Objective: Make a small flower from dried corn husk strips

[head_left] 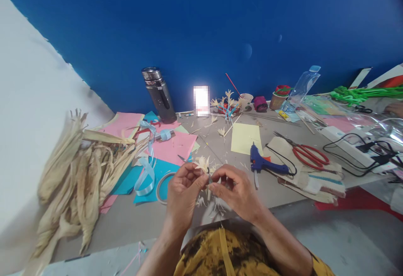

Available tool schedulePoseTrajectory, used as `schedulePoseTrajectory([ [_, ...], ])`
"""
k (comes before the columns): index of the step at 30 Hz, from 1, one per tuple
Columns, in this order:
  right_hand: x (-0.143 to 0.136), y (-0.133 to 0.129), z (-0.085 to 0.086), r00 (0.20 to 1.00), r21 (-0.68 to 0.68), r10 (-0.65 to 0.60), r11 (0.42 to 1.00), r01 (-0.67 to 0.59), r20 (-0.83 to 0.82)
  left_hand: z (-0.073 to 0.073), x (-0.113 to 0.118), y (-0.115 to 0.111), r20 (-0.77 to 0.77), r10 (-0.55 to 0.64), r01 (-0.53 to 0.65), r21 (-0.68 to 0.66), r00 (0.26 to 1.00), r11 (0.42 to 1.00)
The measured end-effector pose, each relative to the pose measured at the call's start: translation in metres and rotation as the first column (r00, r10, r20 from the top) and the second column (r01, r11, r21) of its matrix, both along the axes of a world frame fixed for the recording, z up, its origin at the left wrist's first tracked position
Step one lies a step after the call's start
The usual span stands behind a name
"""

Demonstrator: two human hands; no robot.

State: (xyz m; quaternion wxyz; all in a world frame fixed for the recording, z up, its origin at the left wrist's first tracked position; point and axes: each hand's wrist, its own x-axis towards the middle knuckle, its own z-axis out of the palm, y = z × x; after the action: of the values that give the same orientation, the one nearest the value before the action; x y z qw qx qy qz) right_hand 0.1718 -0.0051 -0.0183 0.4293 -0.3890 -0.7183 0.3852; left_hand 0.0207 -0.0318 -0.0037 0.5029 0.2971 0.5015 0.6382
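Near the table's front edge, my left hand [188,187] pinches a small pale husk flower [202,164] at its base, the petals pointing up. My right hand [233,185] meets it from the right, thumb and fingertips pressed together on the flower's thin stem just under the bloom. Pale scraps lie below and behind both hands. A blue glue gun [267,163] rests on the table to the right of my right hand. Left of my left hand is a roll of tape [162,190] beside a curled light-blue ribbon [145,179].
Dried corn husks [85,175] pile at the left. A dark thermos [160,97] stands at the back, with finished flowers [228,103] and a paper cup [246,100] further right. Red-handled scissors [310,156], a power strip [349,148] and a plastic bottle [302,89] are on the right.
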Motion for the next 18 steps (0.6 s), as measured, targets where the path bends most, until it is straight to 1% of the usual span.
schedulePoseTrajectory([
  [4, -0.006, -0.0003, -0.0065, 0.999, 0.007, -0.041, 0.999, 0.041, -0.006, 0.0022, 0.0037, -0.0018, -0.045, 0.054, -0.053, 0.023, 0.998, 0.998],
  [9, -0.0068, -0.0032, -0.0034, 0.998, 0.01, -0.058, 0.998, 0.058, -0.031, 0.007, 0.0067, -0.0049, -0.107, 0.088, -0.082, 0.058, 0.99, 0.995],
  [13, -0.005, -0.0047, 0.0003, 0.996, -0.014, -0.076, 0.997, 0.075, -0.037, 0.006, 0.0073, -0.0053, -0.091, 0.06, -0.056, 0.042, 0.994, 0.998],
  [16, -0.0041, -0.0054, 0.001, 0.994, -0.088, -0.098, 0.992, 0.093, -0.047, 0.0013, 0.0056, -0.0043, -0.043, 0.037, -0.035, 0.028, 0.998, 0.999],
  [18, -0.0039, -0.0055, 0.0014, 0.992, -0.142, -0.11, 0.985, 0.101, -0.061, -0.0016, 0.0044, -0.0037, 0.009, -0.005, 0.004, 0.033, 1.0, 0.999],
])
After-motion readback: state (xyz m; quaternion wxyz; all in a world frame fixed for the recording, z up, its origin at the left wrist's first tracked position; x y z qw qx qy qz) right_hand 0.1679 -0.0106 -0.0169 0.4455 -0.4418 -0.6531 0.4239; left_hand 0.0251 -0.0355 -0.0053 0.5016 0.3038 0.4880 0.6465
